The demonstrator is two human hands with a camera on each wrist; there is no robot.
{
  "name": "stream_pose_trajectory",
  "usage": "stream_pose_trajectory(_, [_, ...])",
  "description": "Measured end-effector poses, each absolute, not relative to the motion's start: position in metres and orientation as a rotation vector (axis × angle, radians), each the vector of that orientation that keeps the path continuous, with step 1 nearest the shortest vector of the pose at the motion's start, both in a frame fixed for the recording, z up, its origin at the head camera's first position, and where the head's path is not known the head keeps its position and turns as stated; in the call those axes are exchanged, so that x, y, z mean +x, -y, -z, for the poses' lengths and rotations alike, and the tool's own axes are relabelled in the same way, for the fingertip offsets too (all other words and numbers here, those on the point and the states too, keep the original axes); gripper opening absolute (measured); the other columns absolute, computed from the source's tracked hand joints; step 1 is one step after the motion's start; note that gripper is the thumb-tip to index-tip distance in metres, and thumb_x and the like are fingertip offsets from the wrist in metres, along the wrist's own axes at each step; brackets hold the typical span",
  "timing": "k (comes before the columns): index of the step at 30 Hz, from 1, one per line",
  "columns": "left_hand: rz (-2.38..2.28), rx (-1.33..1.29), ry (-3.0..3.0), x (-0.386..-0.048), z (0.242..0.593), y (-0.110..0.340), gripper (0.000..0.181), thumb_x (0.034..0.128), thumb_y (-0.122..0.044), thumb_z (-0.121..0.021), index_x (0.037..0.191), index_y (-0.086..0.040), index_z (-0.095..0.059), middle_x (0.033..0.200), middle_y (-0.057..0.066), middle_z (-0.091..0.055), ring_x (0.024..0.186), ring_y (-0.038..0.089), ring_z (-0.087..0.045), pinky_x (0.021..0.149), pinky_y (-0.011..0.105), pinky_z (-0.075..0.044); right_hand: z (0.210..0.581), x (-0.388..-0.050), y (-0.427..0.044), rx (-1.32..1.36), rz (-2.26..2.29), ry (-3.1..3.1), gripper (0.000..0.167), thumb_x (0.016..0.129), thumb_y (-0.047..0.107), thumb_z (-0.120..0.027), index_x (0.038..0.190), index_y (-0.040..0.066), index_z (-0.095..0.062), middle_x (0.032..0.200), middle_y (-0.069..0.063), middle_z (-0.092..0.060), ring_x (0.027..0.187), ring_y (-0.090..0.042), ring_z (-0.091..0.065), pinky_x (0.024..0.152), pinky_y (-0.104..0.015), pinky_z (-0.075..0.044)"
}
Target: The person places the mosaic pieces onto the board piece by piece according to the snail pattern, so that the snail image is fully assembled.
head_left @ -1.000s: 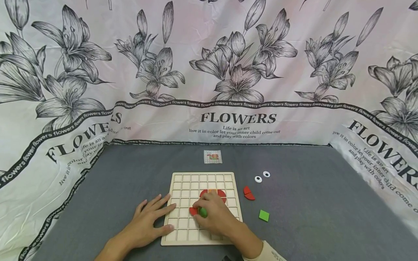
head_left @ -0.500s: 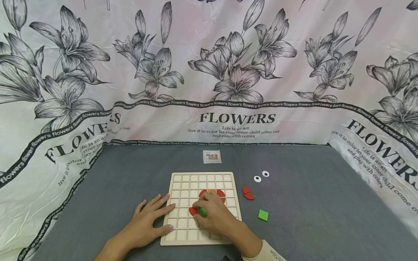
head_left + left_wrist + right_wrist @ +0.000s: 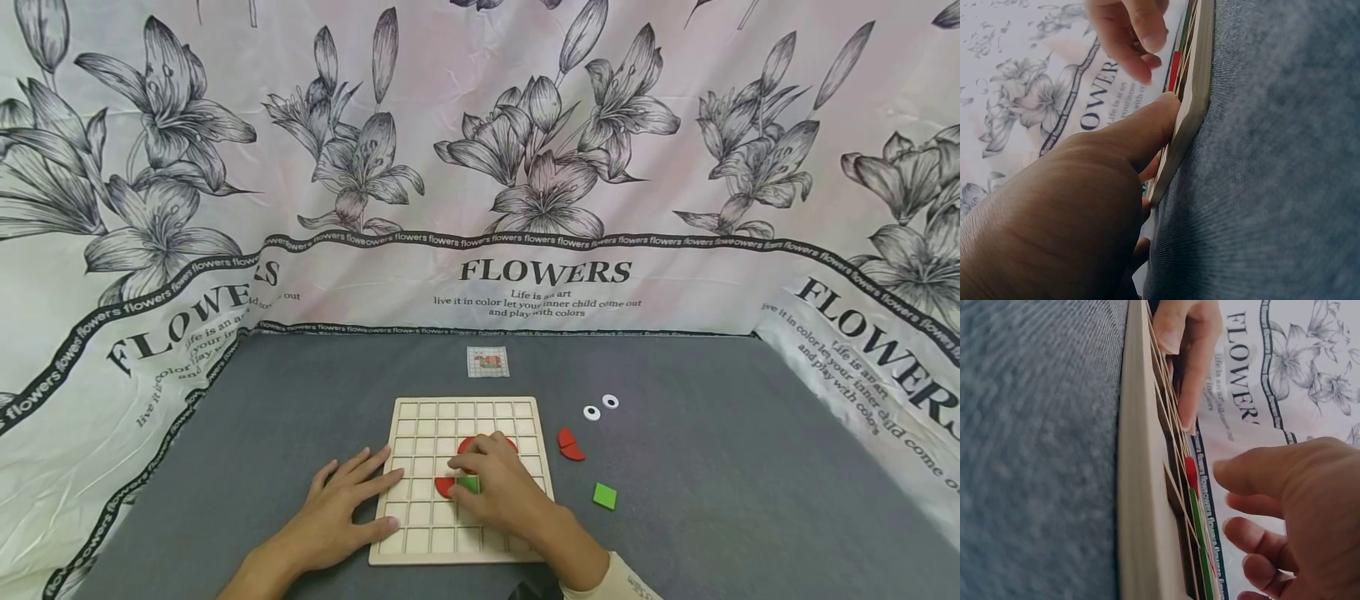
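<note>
A wooden grid board (image 3: 417, 518) lies on the grey cloth. My left hand (image 3: 333, 510) rests on its left edge with fingers spread, and its thumb (image 3: 1160, 115) touches the rim in the left wrist view. Over the right part of the board hovers my right hand (image 3: 501, 490), thumb and fingers apart, with nothing visible between them. Just under those fingers a green piece (image 3: 469, 484) lies flat in a cell. Beside it on the left sits a red rounded piece (image 3: 443, 487). Farther up, more red pieces (image 3: 466, 445) are partly hidden by the right hand.
Right of the board lie two white eye discs (image 3: 592, 412), two red quarter-round pieces (image 3: 571, 448) and a green square (image 3: 604, 497). A small pattern card (image 3: 488, 362) lies beyond the board. Flower-printed cloth (image 3: 547, 283) hangs behind and at the sides.
The right hand's fingers have parted from the green piece and lifted slightly. More of that piece now shows, beside the red one. The left hand stays in place.
</note>
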State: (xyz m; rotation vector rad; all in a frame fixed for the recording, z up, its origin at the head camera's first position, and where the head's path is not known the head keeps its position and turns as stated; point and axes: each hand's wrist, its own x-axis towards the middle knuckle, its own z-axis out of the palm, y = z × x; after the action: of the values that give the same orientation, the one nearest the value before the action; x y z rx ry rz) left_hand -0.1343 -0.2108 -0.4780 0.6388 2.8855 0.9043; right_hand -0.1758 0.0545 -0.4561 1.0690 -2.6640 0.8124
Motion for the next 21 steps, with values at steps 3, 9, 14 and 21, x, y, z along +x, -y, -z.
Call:
stream_pose_trajectory(3, [-0.899,0.632,-2.885,-0.133,0.478,0.210,0.065,0.0873,-0.060,-0.059,0.140,-0.022,-0.055,0.153,0.003,-0.034,0.140,0.036,-0.023,0.103,0.065,-0.005,0.459,-0.176,-0.054,1.079,-0.781,2.680,0.024,0.081,0.023,-0.076,0.103,0.011,-0.075,0.095,0.005,-0.057,0.087,-0.013,-0.043,0.074,-0.026,-0.042])
stream_pose_trajectory(9, [-0.919,0.630,-2.881,-0.131,0.478,0.210,0.065,0.0874,-0.059,-0.060,0.140,-0.022,-0.055,0.153,0.004,-0.034,0.140,0.037,-0.023,0.103,0.065,-0.004,0.463,-0.175,-0.054,1.065,-0.729,2.691,0.023,0.081,0.024,-0.075,0.101,0.014,-0.075,0.095,0.006,-0.055,0.087,-0.013,-0.043,0.074,-0.027,-0.042])
stream_pose_trajectory(14, [-0.930,0.626,-2.881,-0.129,0.478,0.208,0.065,0.0873,-0.059,-0.060,0.140,-0.023,-0.054,0.153,0.004,-0.033,0.140,0.036,-0.022,0.104,0.065,-0.004,0.456,-0.173,-0.059,1.055,-0.806,2.672,0.023,0.082,0.023,-0.075,0.102,0.012,-0.074,0.092,0.005,-0.055,0.084,-0.013,-0.041,0.072,-0.026,-0.041])
stream_pose_trajectory(21, [-0.924,0.616,-2.876,-0.127,0.479,0.205,0.065,0.0868,-0.060,-0.060,0.141,-0.024,-0.054,0.154,0.003,-0.032,0.141,0.035,-0.021,0.104,0.064,-0.003,0.429,-0.170,-0.088,0.992,-1.046,2.523,0.027,0.080,0.018,-0.080,0.105,0.012,-0.073,0.096,0.006,-0.057,0.088,-0.011,-0.043,0.071,-0.030,-0.044])
